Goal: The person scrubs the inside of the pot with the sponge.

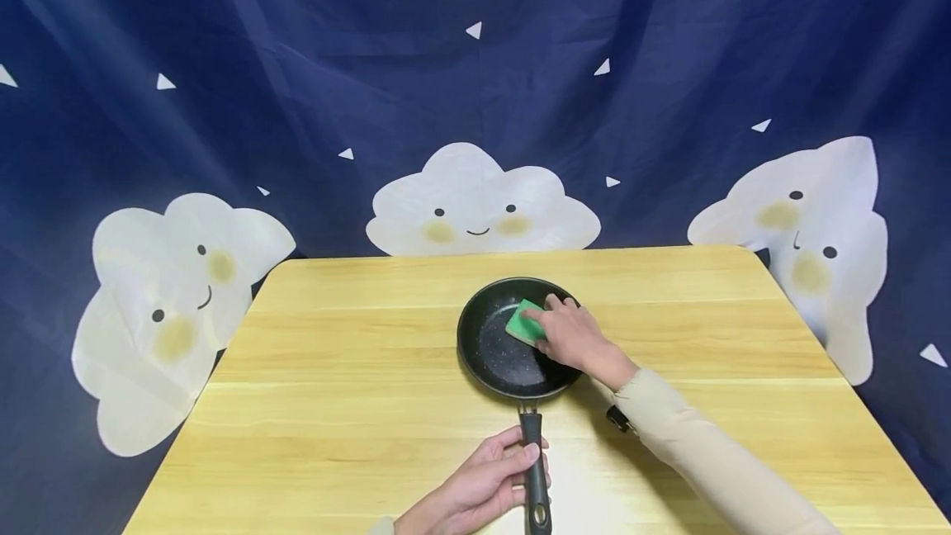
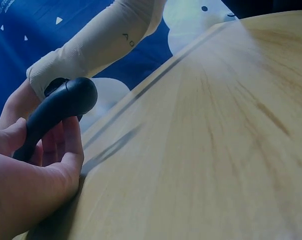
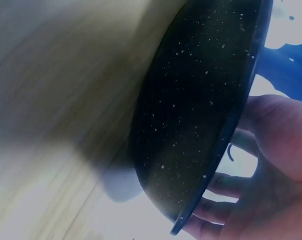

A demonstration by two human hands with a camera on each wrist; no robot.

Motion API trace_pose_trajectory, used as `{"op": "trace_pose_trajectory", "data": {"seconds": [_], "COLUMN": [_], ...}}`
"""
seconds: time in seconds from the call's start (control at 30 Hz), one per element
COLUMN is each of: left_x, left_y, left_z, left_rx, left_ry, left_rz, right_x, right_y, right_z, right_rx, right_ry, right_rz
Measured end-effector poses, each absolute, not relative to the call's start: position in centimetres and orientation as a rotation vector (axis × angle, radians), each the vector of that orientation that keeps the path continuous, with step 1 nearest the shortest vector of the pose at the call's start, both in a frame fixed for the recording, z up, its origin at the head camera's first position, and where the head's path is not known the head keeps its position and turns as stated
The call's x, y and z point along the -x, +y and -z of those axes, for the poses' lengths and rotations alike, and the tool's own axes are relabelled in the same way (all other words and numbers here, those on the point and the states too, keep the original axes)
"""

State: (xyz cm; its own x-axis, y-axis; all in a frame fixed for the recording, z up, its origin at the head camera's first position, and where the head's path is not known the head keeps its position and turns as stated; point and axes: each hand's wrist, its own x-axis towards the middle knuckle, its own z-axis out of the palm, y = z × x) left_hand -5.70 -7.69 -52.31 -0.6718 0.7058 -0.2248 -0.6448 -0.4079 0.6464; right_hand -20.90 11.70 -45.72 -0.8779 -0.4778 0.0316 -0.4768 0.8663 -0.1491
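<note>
Above table (image 1: 334,370), left grip (image 1: 486,477) on pan handle (image 1: 536,485), right grip (image 1: 575,335) on sponge (image 1: 523,327).

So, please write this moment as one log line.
left hand: grips pan handle | right hand: holds green sponge inside black pan

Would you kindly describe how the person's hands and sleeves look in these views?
The left hand and right hand are ungloved. The right sleeve is long and cream, with a ribbed cuff and dark lettering; a black object shows beside it near the wrist. Only a pale edge of the left sleeve shows.
</note>
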Motion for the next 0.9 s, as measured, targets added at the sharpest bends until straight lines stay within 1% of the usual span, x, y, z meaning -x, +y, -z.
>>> {"op": "trace_pose_trajectory", "data": {"seconds": [0.57,0.9], "left_x": [5.8,5.8], "left_y": [-7.7,-7.6], "left_z": [52.2,52.0], "left_rx": [-0.074,-0.079], "left_ry": [0.918,0.922], "left_rz": [-2.123,-2.118], "right_x": [18.9,18.8], "right_y": [11.9,12.1], "right_z": [43.9,44.0], "right_rx": [0.823,0.830], "right_ry": [2.854,2.737], "right_rz": [0.281,0.466]}}
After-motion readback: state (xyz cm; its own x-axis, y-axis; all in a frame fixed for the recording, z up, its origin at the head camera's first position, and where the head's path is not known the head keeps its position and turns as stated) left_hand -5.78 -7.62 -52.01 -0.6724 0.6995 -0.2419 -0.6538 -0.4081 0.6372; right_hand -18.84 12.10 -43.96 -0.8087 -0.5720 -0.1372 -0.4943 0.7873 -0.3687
